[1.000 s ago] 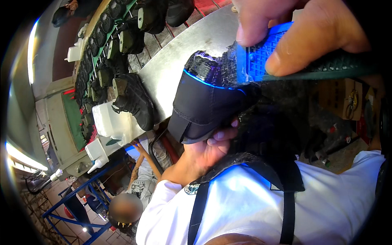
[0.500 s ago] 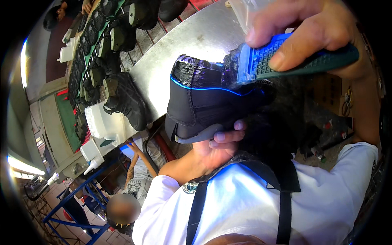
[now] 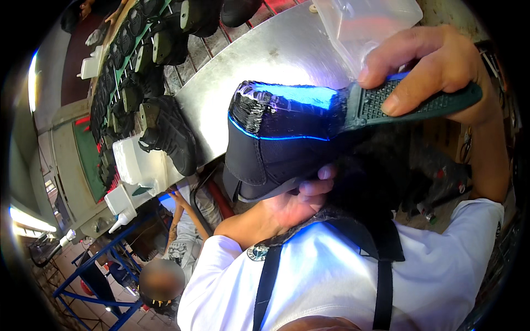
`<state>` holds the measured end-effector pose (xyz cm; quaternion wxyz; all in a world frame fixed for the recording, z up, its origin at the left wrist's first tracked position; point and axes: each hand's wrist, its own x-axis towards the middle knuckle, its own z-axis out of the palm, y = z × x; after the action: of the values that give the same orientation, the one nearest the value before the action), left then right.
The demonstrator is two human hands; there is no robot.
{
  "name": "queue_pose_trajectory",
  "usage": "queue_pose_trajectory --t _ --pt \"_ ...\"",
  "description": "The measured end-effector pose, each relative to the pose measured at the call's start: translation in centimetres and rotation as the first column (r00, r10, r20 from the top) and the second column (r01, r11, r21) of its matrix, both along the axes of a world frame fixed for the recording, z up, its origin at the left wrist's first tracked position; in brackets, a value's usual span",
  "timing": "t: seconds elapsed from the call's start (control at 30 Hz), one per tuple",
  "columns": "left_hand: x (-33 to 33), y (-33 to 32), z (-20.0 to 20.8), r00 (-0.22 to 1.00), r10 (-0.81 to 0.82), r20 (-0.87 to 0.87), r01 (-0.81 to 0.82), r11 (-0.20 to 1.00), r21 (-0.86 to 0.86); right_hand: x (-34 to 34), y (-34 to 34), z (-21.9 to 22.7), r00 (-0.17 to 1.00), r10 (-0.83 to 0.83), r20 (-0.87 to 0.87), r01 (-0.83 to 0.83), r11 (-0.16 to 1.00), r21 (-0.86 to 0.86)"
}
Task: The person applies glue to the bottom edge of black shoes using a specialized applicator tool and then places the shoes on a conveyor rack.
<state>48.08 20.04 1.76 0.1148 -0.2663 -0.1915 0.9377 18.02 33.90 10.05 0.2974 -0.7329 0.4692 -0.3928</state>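
A metal bench (image 3: pixel 221 80) curves between a row of black shoes (image 3: pixel 152 80) and the person; by its near edge, left fingers (image 3: pixel 317 187) grasp an upturned shoe (image 3: pixel 276 157), right fingers (image 3: pixel 411 94) pinch a green brush (image 3: pixel 371 103) against it.

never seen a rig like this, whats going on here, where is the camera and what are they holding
No robot here, just a person working bare-handed. Every picture comes from a fisheye camera on their head, looking down, so straight edges curve. The left hand supports a black shoe upper; the right hand has a dark green brush in its grip, bristles at the upper's edge. On the metal table beyond sits a translucent container. More dark shoes are to the left.
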Motion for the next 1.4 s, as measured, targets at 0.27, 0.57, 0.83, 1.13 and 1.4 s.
queue_pose_trajectory --t 0.27,0.57,0.83,1.13,1.4 --pt "-0.2 -4.1 -1.1 0.988 0.049 -0.148 -0.125 0.820 -0.558 3.4 4.2 -1.8 0.549 -0.547 0.632 0.507 0.819 0.268" --pt "-2.0 -8.8 -0.3 0.958 0.073 -0.279 -0.288 0.274 -0.918 12.9 -3.7 -5.7 0.123 -0.438 0.891 0.517 0.795 0.319" --pt "-2.1 -10.6 0.3 0.960 -0.061 -0.273 -0.265 0.115 -0.958 8.4 -1.5 -6.2 0.705 -0.119 0.699 0.285 0.950 -0.126" --pt "-3.2 -10.8 -0.7 0.967 -0.091 -0.240 -0.222 0.171 -0.960 7.3 -6.4 -7.8 0.345 -0.544 0.765 0.677 0.709 0.200" --pt "-5.1 -16.8 -1.1 0.846 -0.071 -0.529 -0.533 -0.087 -0.841 7.1 0.1 -6.1 0.378 -0.564 0.734 0.872 0.484 -0.076"
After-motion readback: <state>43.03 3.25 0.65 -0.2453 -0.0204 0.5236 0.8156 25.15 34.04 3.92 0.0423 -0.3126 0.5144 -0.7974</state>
